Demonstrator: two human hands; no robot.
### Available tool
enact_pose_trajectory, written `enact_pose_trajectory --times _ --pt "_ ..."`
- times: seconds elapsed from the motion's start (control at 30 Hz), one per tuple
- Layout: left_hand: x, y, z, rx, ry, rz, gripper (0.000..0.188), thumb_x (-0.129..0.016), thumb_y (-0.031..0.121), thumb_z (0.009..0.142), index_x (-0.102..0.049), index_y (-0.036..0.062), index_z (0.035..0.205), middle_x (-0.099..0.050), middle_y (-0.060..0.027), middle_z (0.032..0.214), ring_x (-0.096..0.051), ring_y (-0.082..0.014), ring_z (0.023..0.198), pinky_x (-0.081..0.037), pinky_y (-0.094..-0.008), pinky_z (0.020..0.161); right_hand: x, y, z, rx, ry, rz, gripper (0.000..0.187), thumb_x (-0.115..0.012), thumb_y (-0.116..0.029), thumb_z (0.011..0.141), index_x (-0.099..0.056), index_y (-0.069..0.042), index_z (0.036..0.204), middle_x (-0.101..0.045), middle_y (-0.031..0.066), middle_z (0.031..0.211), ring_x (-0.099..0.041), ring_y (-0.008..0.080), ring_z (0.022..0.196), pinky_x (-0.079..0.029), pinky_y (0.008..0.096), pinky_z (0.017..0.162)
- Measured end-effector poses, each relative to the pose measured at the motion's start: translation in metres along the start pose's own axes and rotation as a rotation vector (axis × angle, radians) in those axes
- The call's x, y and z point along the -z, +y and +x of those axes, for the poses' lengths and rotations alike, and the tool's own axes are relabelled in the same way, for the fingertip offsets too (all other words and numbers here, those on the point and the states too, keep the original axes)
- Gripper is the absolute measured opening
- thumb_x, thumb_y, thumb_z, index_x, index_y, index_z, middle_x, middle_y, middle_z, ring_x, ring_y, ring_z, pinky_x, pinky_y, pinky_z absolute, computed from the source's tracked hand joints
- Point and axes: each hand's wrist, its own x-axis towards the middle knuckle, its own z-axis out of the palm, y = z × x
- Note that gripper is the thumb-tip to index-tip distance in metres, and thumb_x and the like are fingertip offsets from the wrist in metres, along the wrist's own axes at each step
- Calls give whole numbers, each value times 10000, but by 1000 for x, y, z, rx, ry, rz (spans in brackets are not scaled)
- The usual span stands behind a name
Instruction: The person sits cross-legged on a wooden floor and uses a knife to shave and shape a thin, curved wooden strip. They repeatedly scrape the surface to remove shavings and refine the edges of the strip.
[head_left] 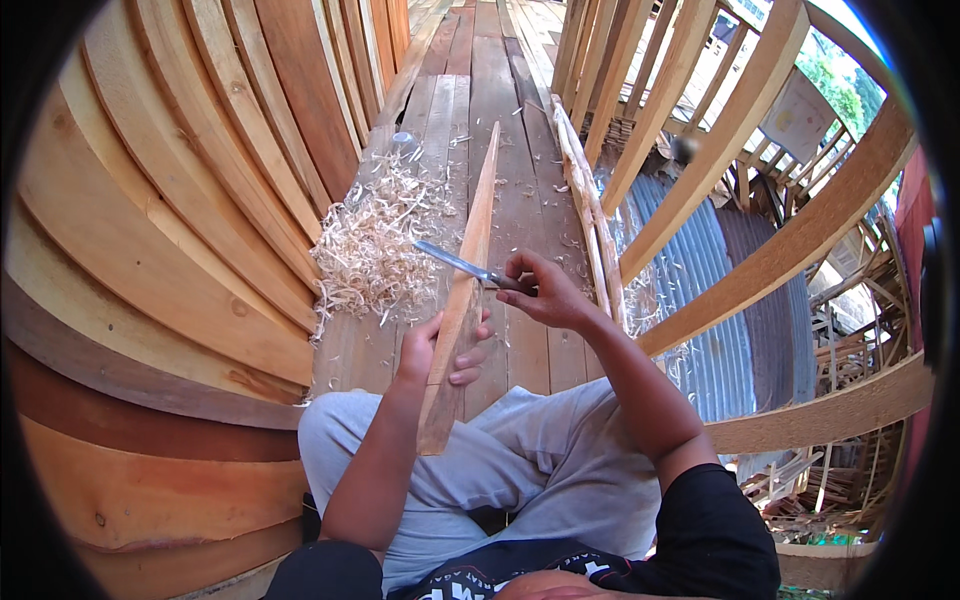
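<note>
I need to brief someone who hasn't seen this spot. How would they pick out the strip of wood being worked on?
On the plank walkway beside the curved hull planking, the wooden strip stands on edge, held by the left hand. Unlike the flat boards, it tapers to a point, with the knife against it.

Left hand (432,350) clenched, forearm reaching forward; right hand (545,292) curled shut (wrist bent), elbow out right.

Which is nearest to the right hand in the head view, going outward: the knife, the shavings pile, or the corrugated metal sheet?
1. Knife: in the right hand itself, blade pointing left across the plank.
2. Shavings pile: to the left, on the board floor.
3. Corrugated metal sheet: to the right, below the platform, beyond the curved beams.
</note>
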Motion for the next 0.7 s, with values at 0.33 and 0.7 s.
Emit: enact_pose_trajectory --times 0.33,0.7 --pt "-91 -14 -14 -24 683 312 511 -200 499 1012 -398 149 1328 -570 -138 992 -479 -194 553 -376 -283 405 -2 2 -3 21 59 36 202 -650 -192 919 -612 -2 975 -542 1 674 -480 57 617 -405 265 555" --pt "-55 -24 -9 -6 466 210 475 -264 534 1005 -430 184 1279 -387 11 675 -360 -90 357 -348 -239 305 2 7 -4 -14 -31 -102 212 -669 -213 910 -593 -19 950 -468 -46 675 -410 49 617 -350 243 537"
